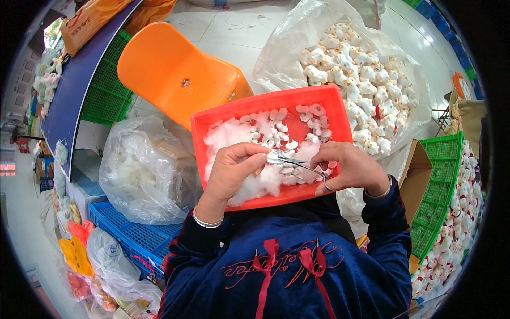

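Note:
My left hand [234, 173] pinches a small white fabric piece [273, 156] between thumb and fingers, above a red plastic tray [338, 109] on my lap. In my right hand [351, 167] are metal forceps [298, 162] with ring handles; the thumb is at a ring and the tips meet the white piece. Whether the tips go inside it is too small to tell. White fluffy stuffing [228, 137] fills the tray's left side and lower part. Several small white pieces [276, 133] lie among it and toward the upper right.
An orange chair [175, 74] stands beyond the tray. Far right, a clear plastic bag [284, 50] holds many white plush pieces [366, 80]. At left are a bag of stuffing [139, 173] and a blue crate [133, 234]. Green crates [438, 186] and a cardboard box [417, 173] stand at right.

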`<state>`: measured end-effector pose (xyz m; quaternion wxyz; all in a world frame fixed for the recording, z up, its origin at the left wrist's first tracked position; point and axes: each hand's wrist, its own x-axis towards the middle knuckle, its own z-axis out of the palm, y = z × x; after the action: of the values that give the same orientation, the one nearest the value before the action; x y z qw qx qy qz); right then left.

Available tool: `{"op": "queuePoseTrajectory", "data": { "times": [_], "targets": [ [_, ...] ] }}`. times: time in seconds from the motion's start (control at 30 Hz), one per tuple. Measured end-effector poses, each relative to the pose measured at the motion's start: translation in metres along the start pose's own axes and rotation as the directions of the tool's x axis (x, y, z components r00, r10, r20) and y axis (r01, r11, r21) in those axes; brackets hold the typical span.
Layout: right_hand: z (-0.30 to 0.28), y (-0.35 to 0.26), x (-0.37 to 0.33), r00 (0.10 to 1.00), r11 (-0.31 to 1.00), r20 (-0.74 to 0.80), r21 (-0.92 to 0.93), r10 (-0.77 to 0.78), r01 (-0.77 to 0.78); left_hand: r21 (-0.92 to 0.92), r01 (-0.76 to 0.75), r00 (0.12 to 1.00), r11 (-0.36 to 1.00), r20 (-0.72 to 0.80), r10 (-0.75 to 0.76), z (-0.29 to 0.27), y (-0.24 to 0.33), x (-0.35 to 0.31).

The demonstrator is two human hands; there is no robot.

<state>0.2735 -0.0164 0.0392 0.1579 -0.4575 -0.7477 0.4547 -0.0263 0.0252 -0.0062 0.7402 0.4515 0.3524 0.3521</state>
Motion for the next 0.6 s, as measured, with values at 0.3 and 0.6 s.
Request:
{"op": "queuePoseTrajectory", "data": {
  "times": [0.3, 0.6],
  "targets": [
    [-0.008, 0.004, 0.007, 0.988, 0.996, 0.149, 0.075, -0.049, 0.038, -0.052, 0.147, 0.962, 0.988, 0.238, -0.131, -0.014, 0.003, 0.008],
    [-0.008, 0.005, 0.006, 0.984, 0.981, 0.178, 0.189, 0.005, -0.039, -0.027, 0.064, 0.939, 0.998, 0.341, -0.051, -0.027, 0.011, 0.005]
  ]
}}
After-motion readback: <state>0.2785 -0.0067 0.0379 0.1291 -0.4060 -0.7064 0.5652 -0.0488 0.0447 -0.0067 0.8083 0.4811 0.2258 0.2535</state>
